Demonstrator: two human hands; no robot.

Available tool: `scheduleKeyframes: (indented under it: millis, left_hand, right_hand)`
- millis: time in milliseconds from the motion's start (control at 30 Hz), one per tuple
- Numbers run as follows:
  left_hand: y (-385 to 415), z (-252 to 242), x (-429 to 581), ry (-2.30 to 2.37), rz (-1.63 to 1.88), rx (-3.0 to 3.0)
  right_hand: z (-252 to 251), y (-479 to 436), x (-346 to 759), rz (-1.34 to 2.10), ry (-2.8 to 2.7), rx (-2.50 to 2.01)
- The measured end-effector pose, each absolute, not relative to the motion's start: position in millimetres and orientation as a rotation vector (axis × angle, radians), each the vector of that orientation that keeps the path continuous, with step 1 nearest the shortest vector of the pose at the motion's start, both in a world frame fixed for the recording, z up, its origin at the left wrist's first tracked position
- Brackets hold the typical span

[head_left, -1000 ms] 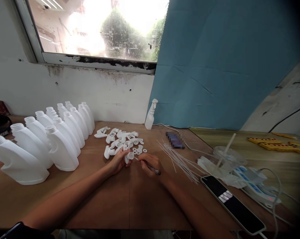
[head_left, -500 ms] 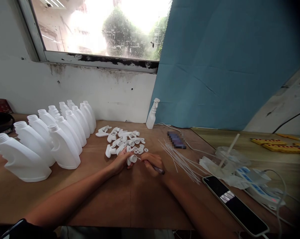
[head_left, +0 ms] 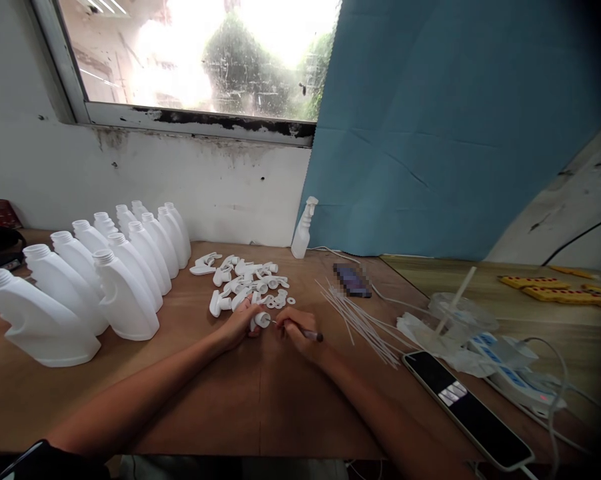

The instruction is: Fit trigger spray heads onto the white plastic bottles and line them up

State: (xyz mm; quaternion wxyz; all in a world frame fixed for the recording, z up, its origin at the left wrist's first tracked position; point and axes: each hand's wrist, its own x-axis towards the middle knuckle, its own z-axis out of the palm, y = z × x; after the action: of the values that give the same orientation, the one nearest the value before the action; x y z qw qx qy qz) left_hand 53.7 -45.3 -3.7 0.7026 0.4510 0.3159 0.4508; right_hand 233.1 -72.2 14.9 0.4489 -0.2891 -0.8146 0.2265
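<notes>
My left hand (head_left: 239, 325) is closed around a white trigger spray head (head_left: 262, 321), its round collar facing right. In my right hand (head_left: 296, 329) is a slim tool with a dark handle (head_left: 314, 335); its kind is unclear. The tool's thin metal tip points at the open collar, and whether it touches inside I cannot tell. Just beyond my hands lies a pile of white trigger spray heads (head_left: 245, 280). Several flat white washers (head_left: 280, 300) lie at the pile's right edge.
White bottles without tops (head_left: 125, 300) stand in rows at the left. An assembled spray bottle (head_left: 302, 230) stands by the wall. Thin white tubes (head_left: 363, 323), a smartphone (head_left: 468, 408), a plastic cup (head_left: 460, 313) and a power strip (head_left: 515, 380) lie to the right.
The tool's tip has moved slightly away from the collar, showing more thin metal between my hands. My right hand has turned a little; both hands keep their hold.
</notes>
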Motion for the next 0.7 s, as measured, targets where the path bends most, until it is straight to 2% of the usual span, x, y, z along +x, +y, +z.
scheduleKeyframes:
  millis: [133,333,433,700]
  left_hand:
    - [-48,2,56,0.656,1.053,1.020]
    - [-48,-1,56,0.650,1.102,1.031]
    - [-48,-3,55,0.650,1.022,1.019]
    - [-50,-4,54,0.616,0.882,1.073]
  right_hand:
    - [11,-72,228,0.208,-2.142,-0.622]
    - [8,-72,222,0.070,-2.221,-0.631]
    - [12,-74,224,0.253,-2.092,-0.679]
    - [22,-77,226,1.043,-1.669,-0.768]
